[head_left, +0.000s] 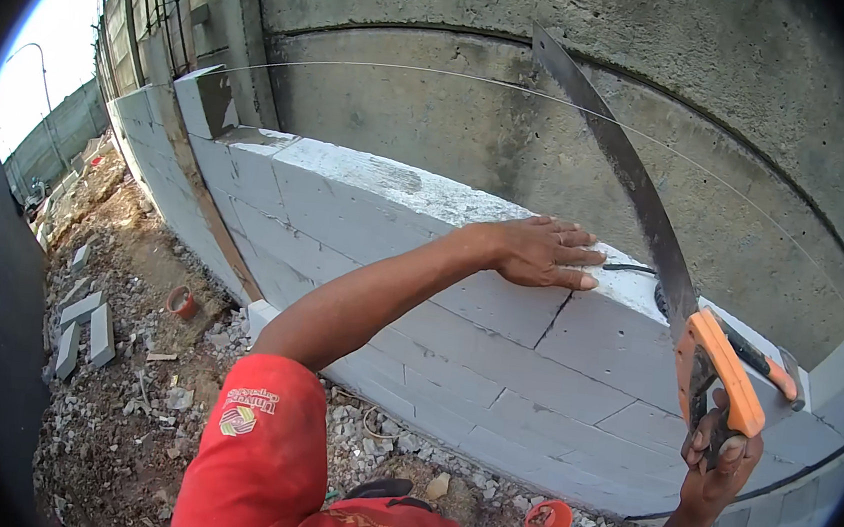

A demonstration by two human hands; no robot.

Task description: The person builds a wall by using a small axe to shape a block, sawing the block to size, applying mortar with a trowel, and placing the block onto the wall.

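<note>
My left hand (548, 253) lies flat with fingers stretched on the white, dusty top of a light grey block wall (379, 181). In my right hand (724, 456) is a handsaw (638, 182), gripped by its orange and black handle. Its long dark blade points up and to the left, raised above the wall top. A tool with a black and orange handle (778, 377) rests on the wall behind the saw handle. Beside my left fingertips is a thin dark object (629, 268), partly hidden by the blade. Below that hand, a dark slanting line marks the block face.
A taut string (429, 70) runs above the wall, passing the blade. Behind rises a rough concrete wall (396, 101). A wooden post (202, 194) leans against the blocks at left. Rubble covers the ground, with loose blocks (102, 334), an orange bucket (548, 521) and a reddish bucket (181, 302).
</note>
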